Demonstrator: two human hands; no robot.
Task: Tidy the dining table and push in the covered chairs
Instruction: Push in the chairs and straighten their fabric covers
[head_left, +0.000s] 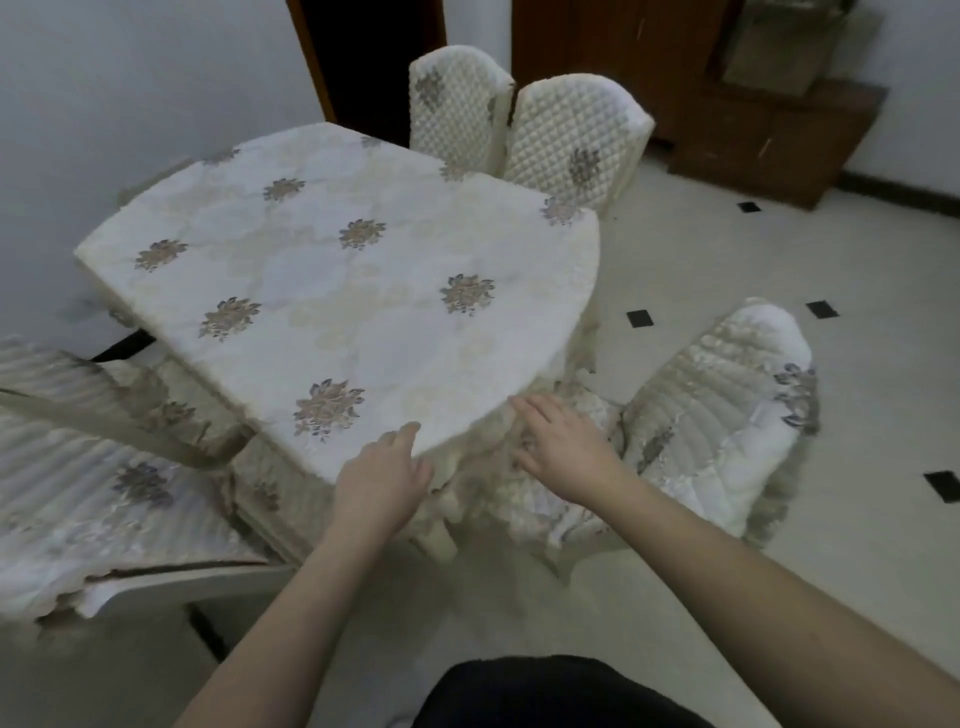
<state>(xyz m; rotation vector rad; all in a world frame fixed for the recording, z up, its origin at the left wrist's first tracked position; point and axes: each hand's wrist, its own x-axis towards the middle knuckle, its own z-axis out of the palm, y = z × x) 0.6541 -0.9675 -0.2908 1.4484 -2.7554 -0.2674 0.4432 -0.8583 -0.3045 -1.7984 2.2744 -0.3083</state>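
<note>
The dining table (332, 291) wears a cream cloth with brown flower motifs, and nothing lies on its top. My left hand (382, 480) rests with straight fingers on the table's near edge. My right hand (563, 447) lies flat, fingers spread, on the hanging cloth just right of that corner. A covered chair (722, 415) stands close on the right, angled away from the table. Another covered chair (93, 493) sits at the near left, its seat partly under the table. Two quilted covered chairs (566, 140) stand together at the far side.
A dark wooden cabinet (769, 130) stands at the back right against the wall. A dark doorway (374, 57) opens behind the table. The pale tiled floor (779, 249) with small black insets spreads to the right. A white wall runs along the left.
</note>
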